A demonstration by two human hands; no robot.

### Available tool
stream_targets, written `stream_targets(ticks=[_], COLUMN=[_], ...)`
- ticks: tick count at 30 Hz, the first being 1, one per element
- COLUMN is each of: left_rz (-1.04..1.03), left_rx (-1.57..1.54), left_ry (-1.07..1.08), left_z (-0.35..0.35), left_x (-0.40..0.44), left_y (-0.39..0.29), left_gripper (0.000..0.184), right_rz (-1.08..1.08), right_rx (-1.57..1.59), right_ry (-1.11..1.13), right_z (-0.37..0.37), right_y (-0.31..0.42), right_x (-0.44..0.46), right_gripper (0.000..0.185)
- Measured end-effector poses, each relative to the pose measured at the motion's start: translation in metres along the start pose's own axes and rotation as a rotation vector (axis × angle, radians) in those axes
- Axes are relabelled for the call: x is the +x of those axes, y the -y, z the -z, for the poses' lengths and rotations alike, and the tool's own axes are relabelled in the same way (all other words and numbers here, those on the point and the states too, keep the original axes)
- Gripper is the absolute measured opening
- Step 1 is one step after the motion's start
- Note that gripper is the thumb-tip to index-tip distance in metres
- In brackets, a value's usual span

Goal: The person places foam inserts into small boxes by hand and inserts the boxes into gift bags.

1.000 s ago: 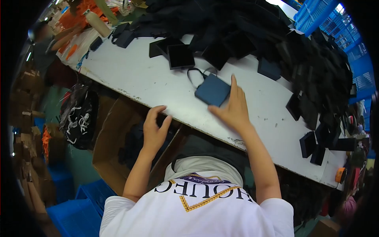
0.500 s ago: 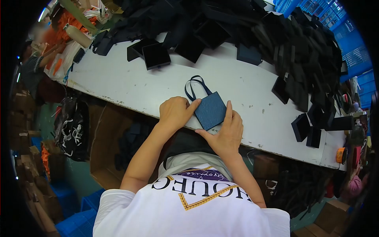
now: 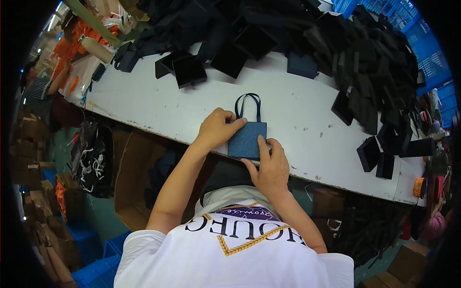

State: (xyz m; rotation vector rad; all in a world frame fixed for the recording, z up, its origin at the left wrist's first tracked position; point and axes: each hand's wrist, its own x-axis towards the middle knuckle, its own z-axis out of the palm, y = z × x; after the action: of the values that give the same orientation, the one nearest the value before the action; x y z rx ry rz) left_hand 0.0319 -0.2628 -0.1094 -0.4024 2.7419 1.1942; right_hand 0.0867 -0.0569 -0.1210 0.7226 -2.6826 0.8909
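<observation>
A small dark blue gift box (image 3: 244, 141) with a textured face lies at the near edge of the white table, its navy ribbon handles (image 3: 248, 102) looping away from me. My left hand (image 3: 217, 130) grips its upper left corner, thumb across the top edge and the other fingers curled behind. At the lower right, my right hand (image 3: 272, 172) holds the box, with the index finger along its face and the thumb by its bottom edge. The underside of the box is hidden.
A large heap of black boxes (image 3: 365, 62) covers the table's (image 3: 158, 101) back and right. Single open boxes (image 3: 189, 72) lie in front of it. An orange tape roll (image 3: 419, 187) sits at the right end. Blue crates (image 3: 432, 62) stand at back right; another person (image 3: 43, 91) is at far left.
The gift box has turned from a tilt to nearly square with me, its handles swinging upright. My right hand has shifted left and slightly down with it; my left hand keeps its corner.
</observation>
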Motion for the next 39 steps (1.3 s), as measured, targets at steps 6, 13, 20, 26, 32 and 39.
stream_targets(ticks=[6, 13, 20, 26, 32, 39], left_rz=[-0.320, -0.396, -0.227, -0.301, -0.323, -0.382], left_rx=[-0.352, 0.339, 0.323, 0.386, 0.328, 0.263], left_ry=[-0.234, -0.238, -0.275, -0.335, -0.269, -0.271], left_z=[0.003, -0.024, -0.032, -0.038, -0.027, -0.023], left_x=[-0.020, -0.091, -0.083, -0.076, -0.075, -0.069], left_y=[-0.016, -0.025, -0.036, -0.035, -0.029, -0.010], left_gripper=[0.024, 0.038, 0.053, 0.052, 0.036, 0.043], right_rz=[-0.009, -0.044, -0.200, -0.109, 0.079, -0.301], right_rx=[0.034, 0.126, -0.106, -0.706, -0.623, 0.141], right_ry=[0.000, -0.028, -0.442, -0.143, 0.158, -0.035], right_z=[-0.003, 0.003, 0.079, 0.205, 0.214, 0.107], right_y=[0.003, -0.006, -0.115, -0.235, -0.227, -0.145], right_x=[0.003, 0.002, -0.003, -0.020, 0.011, 0.031], right_gripper=[0.068, 0.059, 0.039, 0.048, 0.005, 0.012])
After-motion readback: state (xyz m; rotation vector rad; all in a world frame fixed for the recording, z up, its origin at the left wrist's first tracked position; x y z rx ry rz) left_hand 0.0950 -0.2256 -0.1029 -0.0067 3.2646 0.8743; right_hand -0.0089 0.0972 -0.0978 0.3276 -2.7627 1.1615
